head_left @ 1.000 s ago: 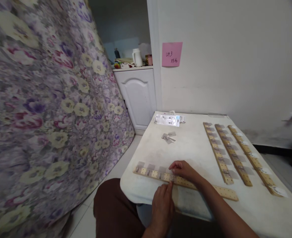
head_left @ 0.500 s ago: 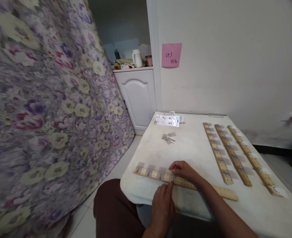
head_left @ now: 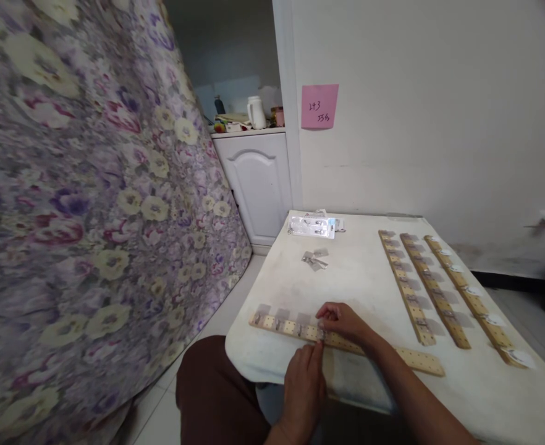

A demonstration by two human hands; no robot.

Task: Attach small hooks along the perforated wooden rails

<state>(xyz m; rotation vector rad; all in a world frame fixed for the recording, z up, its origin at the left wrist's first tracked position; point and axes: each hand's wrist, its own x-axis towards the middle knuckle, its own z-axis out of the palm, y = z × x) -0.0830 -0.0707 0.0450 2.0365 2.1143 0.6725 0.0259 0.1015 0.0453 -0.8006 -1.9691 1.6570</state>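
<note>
Strip lay along surface's near edge, long axis roughly parallel. Left hand's fingertip nearest, touching near side; right hand's fingers curled at far side. Grip of either: couldn't tell.

I'm looking at a tan strip, off-white tabletop.
My strip shows rows of dark dots. My trousers: plain dark brown. Curtain: grey-purple floral, cream and magenta blooms. Paper note: pink, dark writing. Cabinet door and jug: white.
</note>
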